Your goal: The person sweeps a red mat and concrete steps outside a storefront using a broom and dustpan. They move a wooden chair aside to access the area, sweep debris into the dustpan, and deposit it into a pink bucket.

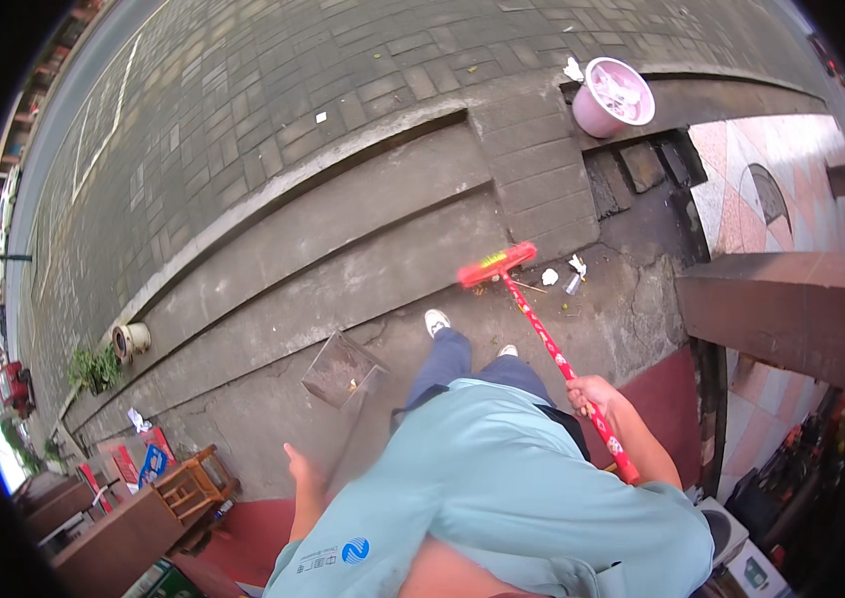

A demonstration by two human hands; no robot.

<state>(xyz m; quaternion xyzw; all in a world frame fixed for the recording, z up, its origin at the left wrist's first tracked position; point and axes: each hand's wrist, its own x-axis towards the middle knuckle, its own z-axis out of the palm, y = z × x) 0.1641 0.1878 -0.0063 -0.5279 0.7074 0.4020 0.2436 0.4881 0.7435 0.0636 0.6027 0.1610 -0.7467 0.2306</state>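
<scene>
My right hand [592,395] is wrapped around the red patterned handle of a broom [537,324]. The broom's red head rests on or just over the concrete ahead of my feet, slightly blurred at its left end. Beside the head lie a crumpled white paper [550,277], another white scrap [578,265] and a thin stick [532,287]. On my left stands a greyish long-handled dustpan [340,371] with a little debris in it. Its thin, blurred handle runs back to my left hand [303,466], which seems closed on it, though the fingers are partly hidden.
A pink bucket [602,112] with rubbish inside stands ahead on the right, near an open drain gap [637,169]. Concrete steps [362,224] rise toward the paved street. A reddish-brown pillar [781,314] is on the right; a wooden chair [191,488] and plant pot [130,341] are left.
</scene>
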